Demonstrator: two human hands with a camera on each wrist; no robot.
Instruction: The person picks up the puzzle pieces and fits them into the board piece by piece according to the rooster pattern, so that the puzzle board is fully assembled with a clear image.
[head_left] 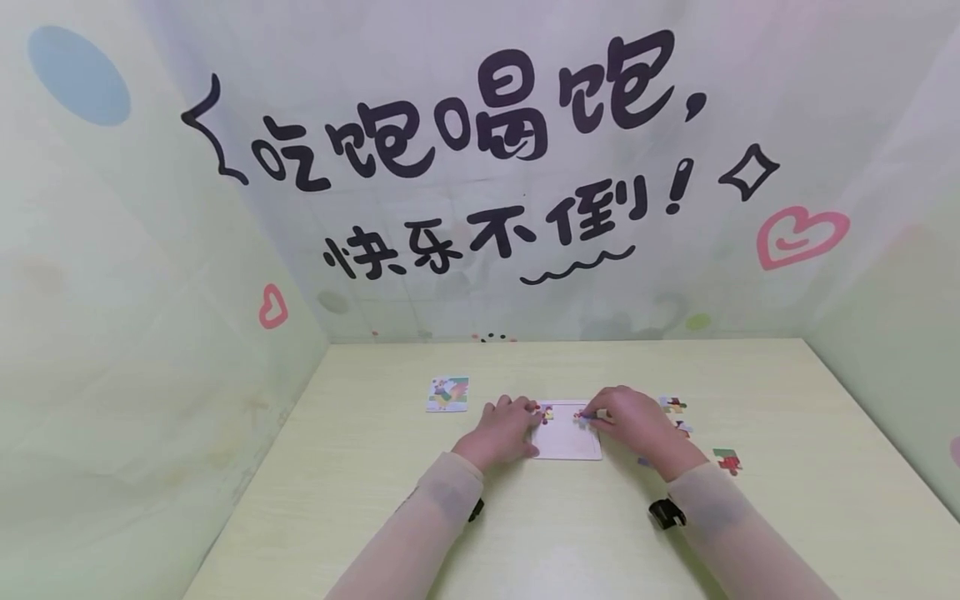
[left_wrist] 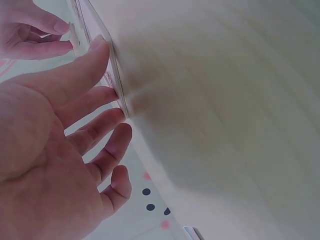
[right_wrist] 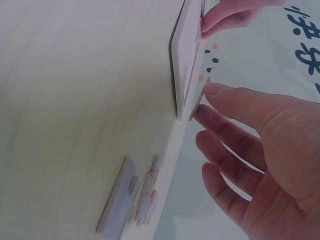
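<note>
Two hands at work: my right hand [head_left: 637,421] pinches one puzzle piece [head_left: 580,414] over the far right of the pale tray [head_left: 567,442]; my left hand [head_left: 502,432] touches its left side, fingers apart. Loose pinch could drop or twist the piece; bumped tray could misalign it. Piece: thin, reddish-and-blue print.

Bare hands, left [head_left: 495,432] and right [head_left: 637,425]. Left sleeve [head_left: 397,542]: long, pale beige-pink, plain, smooth-looking cloth, cuff ending at the wrist. Right sleeve [head_left: 757,546] matches: same colour, same straight cuff edge. Faint grey-blue patch near each cuff; can't tell if it's shadow, print or something underneath. Small black wrist unit [head_left: 476,510] pokes out by the left cuff, mostly hidden. Right one, a black block [head_left: 667,514], shows more: boxy, glossy, notched at the lower edge. Markings unreadable.
</note>
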